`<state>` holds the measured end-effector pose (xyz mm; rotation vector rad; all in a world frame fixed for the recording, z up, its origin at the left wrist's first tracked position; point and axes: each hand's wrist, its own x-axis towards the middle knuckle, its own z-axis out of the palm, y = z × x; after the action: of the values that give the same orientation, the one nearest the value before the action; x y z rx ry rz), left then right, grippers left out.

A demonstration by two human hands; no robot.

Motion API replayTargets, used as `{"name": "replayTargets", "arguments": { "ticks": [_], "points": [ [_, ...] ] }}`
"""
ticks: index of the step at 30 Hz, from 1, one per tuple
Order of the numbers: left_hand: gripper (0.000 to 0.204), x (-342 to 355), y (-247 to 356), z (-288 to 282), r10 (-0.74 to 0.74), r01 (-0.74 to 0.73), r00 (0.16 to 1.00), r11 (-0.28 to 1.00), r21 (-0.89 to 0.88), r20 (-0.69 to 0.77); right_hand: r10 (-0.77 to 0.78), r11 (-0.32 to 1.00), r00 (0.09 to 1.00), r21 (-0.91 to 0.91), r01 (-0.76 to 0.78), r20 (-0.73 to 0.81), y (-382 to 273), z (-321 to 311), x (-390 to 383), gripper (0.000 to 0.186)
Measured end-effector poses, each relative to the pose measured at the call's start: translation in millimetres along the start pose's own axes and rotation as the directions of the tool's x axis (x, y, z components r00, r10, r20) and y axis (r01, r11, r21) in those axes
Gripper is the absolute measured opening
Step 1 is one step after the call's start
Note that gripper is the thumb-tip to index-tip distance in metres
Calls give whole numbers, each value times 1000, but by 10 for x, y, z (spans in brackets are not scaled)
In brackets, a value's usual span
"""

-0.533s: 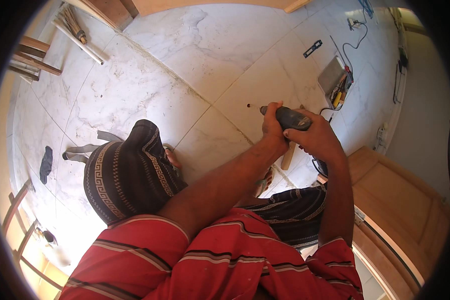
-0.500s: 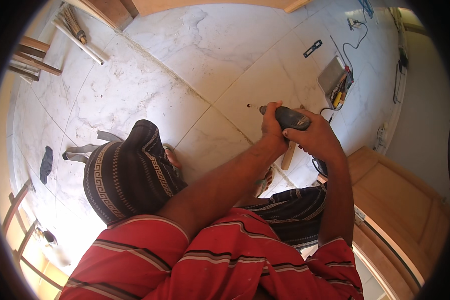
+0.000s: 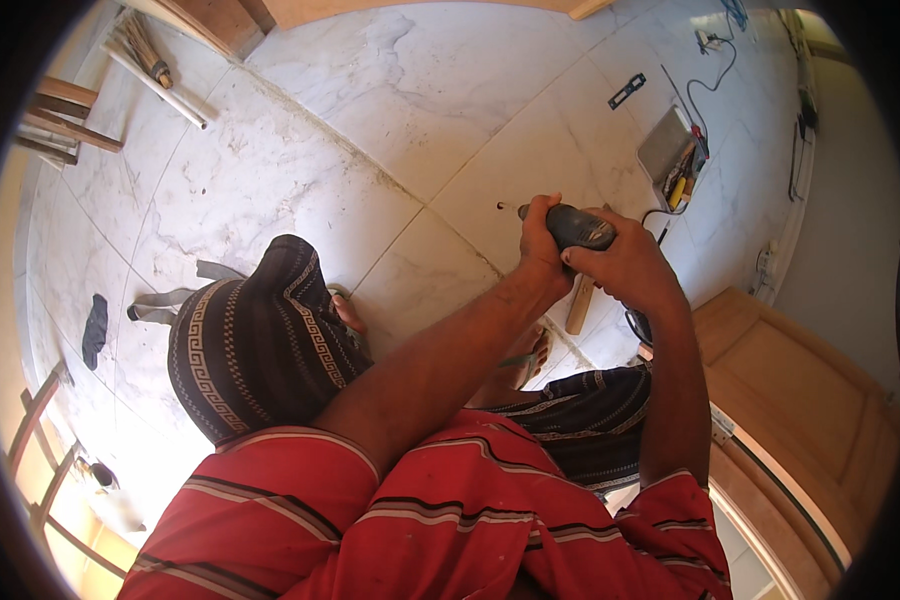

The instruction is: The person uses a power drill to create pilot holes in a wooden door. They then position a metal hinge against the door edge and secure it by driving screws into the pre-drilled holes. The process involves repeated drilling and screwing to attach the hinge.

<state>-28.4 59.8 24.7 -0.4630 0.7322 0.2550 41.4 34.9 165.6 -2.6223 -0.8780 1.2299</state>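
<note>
Both my hands are closed on a dark, corded handheld power tool that looks like a drill (image 3: 582, 229). Around its front end wraps my left hand (image 3: 542, 240), while my right hand (image 3: 638, 268) grips the rear and handle. The tool's nose points left, toward a small dark spot (image 3: 500, 206) above the marble-look floor tile (image 3: 450, 190). Whether that spot is the bit's tip or a mark on the tile, I cannot tell. Below my hands lies a wooden strip (image 3: 579, 305), partly covered by my right hand.
A grey tray (image 3: 660, 150) of hand tools stands right of my hands, with a small level (image 3: 627, 91) beyond it. Cables (image 3: 727, 70) run along the right side. A wooden panelled door (image 3: 800, 400) is close at my right. Far left lie a broom (image 3: 145, 55) and a white pipe (image 3: 160, 85).
My hands and the tool have shifted very slightly up and left. Both hands keep the same hold.
</note>
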Motion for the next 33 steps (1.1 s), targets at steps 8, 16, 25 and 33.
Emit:
{"name": "replayTargets", "arguments": {
  "ticks": [8,16,25,33],
  "points": [
    [40,51,-5,-25,-2,1,1000,1000,16,14,-26,1000,999,14,26,-24,40,11,12,52],
    [41,87,9,-34,-17,17,1000,1000,16,10,-39,999,999,23,39,-13,41,8,39,51],
    [43,108,9,-44,-6,6,1000,1000,14,12,-53,998,998,15,53,-15,42,-2,57,50],
    [43,145,7,-45,15,-15,999,1000,21,38,-40,998,999,49,40,4,16,-32,47,52]
  ]
}}
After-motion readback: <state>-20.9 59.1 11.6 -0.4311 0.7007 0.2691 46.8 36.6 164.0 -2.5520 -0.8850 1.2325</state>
